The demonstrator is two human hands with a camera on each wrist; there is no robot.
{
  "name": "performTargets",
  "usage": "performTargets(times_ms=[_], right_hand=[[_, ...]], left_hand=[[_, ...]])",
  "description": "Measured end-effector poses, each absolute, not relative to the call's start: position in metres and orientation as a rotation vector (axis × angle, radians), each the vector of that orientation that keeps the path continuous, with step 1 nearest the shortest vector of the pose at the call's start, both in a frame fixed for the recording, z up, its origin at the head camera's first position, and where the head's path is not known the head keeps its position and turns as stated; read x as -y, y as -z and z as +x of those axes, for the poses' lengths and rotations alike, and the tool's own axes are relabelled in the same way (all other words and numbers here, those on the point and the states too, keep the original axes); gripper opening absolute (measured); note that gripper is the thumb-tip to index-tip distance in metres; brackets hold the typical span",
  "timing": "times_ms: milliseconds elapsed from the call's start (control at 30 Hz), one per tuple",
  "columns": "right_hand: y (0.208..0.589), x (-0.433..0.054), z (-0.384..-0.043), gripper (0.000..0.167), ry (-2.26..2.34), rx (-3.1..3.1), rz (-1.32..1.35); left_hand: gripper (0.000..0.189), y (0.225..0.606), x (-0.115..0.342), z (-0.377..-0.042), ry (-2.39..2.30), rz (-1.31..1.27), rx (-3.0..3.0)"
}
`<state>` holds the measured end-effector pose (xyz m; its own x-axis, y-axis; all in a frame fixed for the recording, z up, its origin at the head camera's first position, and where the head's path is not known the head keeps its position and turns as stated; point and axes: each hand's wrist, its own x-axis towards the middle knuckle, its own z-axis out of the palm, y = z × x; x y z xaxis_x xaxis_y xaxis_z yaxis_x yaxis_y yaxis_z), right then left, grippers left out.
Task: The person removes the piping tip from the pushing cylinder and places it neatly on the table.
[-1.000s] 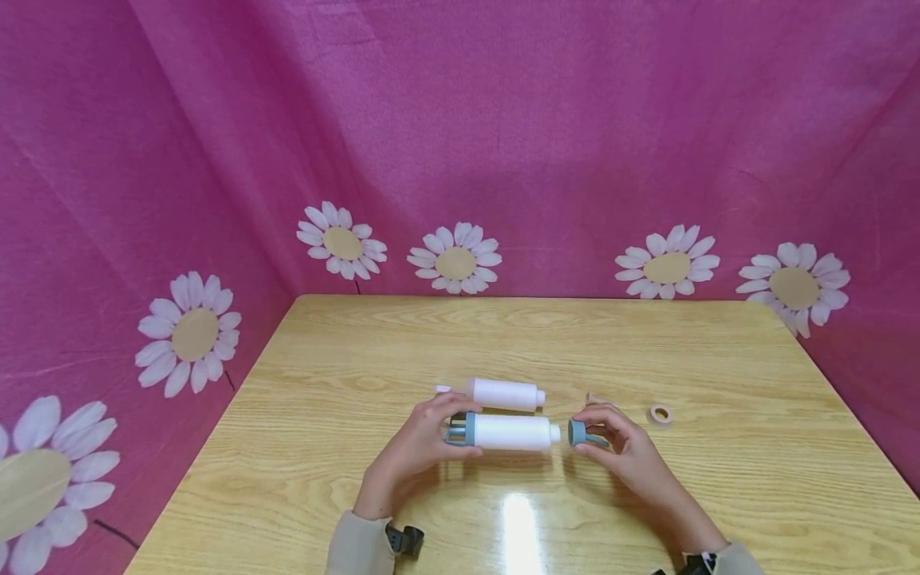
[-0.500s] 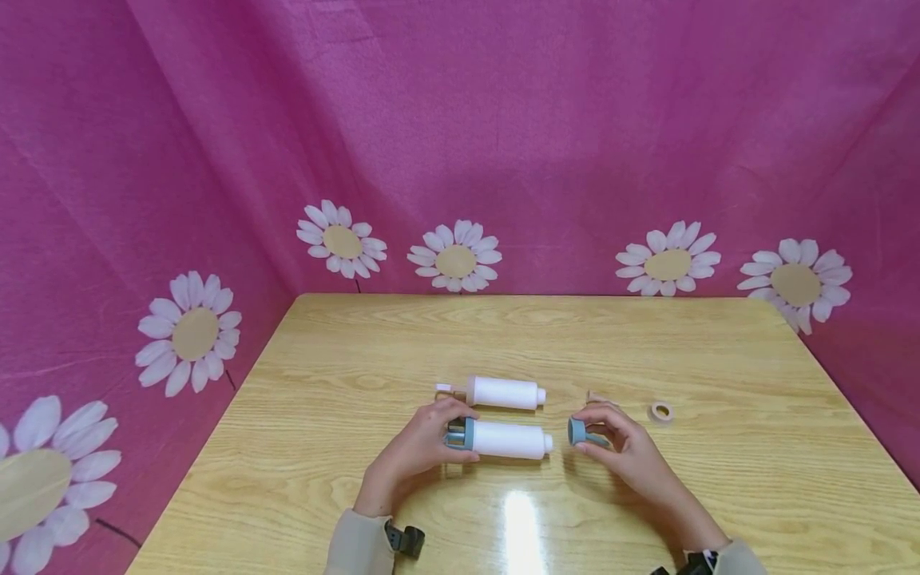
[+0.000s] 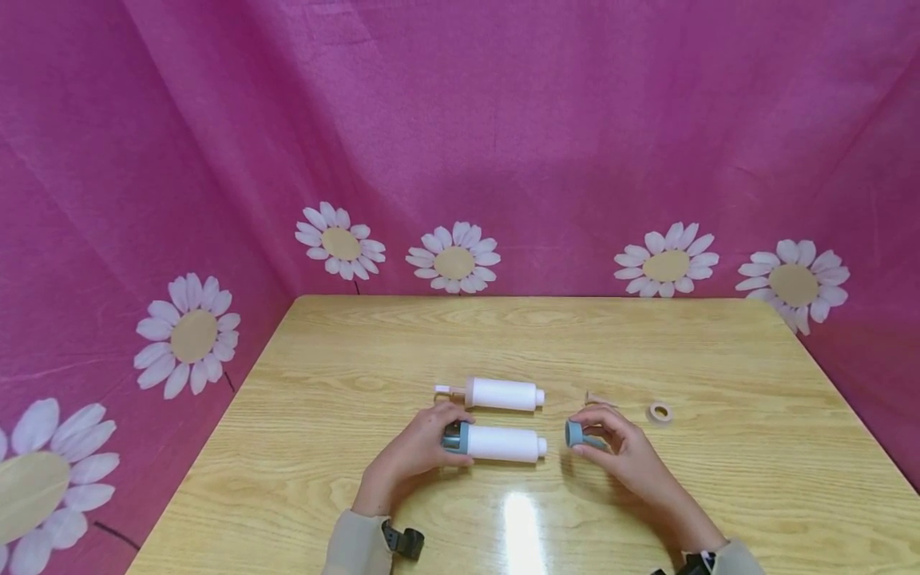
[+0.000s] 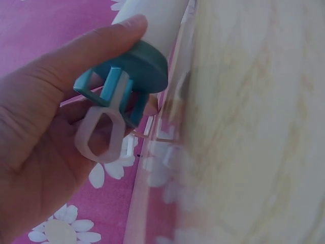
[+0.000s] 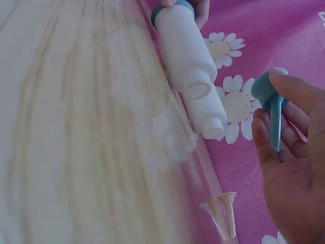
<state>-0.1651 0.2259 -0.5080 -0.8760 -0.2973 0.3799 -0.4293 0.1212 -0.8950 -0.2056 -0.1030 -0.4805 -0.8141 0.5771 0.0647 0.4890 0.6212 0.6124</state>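
Observation:
My left hand (image 3: 420, 441) grips the teal collar (image 3: 463, 438) of a white cylindrical bottle (image 3: 505, 444), thumb on its near side. The left wrist view shows teal struts and a pale loop (image 4: 100, 134) behind that collar. The bottle lies level, its narrow white neck pointing right; whether it touches the table I cannot tell. My right hand (image 3: 620, 443) pinches a teal cap-like piece (image 3: 573, 433) with a thin stem (image 5: 275, 122) running toward the palm. A small gap separates this cap from the neck.
Behind the held bottle, a similar white bottle (image 3: 503, 394) with a beige collar lies on the wooden table (image 3: 388, 343). A small beige stemmed piece (image 3: 596, 398) and a roll of tape (image 3: 659, 413) lie beyond my right hand. A pink flowered cloth (image 3: 546, 144) hangs behind.
The held bottle has shifted left and nearer to me, with its neck lower and farther from the teal cap. My right hand has barely moved.

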Motion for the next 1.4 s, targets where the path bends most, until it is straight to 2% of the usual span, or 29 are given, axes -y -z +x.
performTargets(times_ms=[733,1400], right_hand=[[0.508,-0.225,-0.164,0.034,-1.814,2.309,0.691],[0.505,-0.219,-0.17,0.032,-1.838,2.259,0.668]], left_hand=[[0.058,0.479,0.102,-0.202,-1.003,0.892,-2.738],[0.052,0.477,0.068,-0.199,-1.379,1.155,-2.834]])
